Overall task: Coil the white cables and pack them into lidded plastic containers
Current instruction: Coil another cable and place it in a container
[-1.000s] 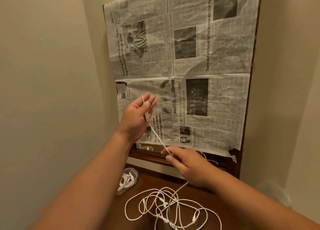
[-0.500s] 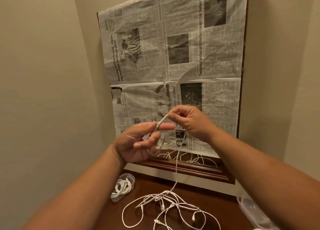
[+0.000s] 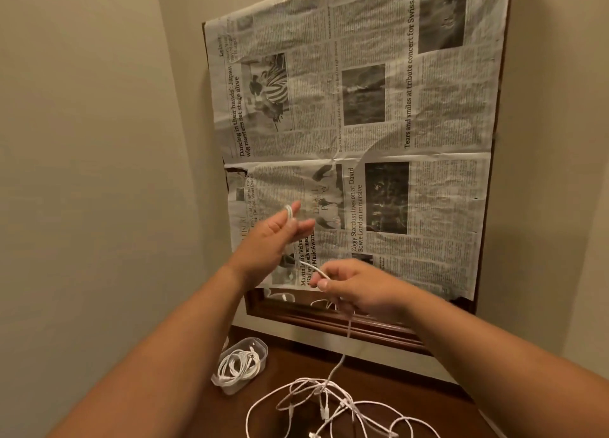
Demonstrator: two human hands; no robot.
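My left hand (image 3: 276,236) is raised in front of the newspaper, fingers stretched out, with turns of a white cable (image 3: 342,361) looped around them. My right hand (image 3: 359,289), lower and to the right, pinches the same cable between thumb and fingers. From there the cable drops to a loose tangle of white cables (image 3: 333,408) on the dark wooden tabletop. A clear plastic container (image 3: 260,348) at the left of the table holds a coiled white cable; it has no lid on it.
A mirror in a dark wood frame (image 3: 362,328) stands at the back of the table, mostly covered with newspaper (image 3: 362,124). Beige walls close in on the left and right. The wooden tabletop (image 3: 290,368) fills the bottom of the view.
My right hand has dropped from beside the left fingers to lower right, drawing cable with it. My left hand has risen, with the wound loops on its outstretched fingers.
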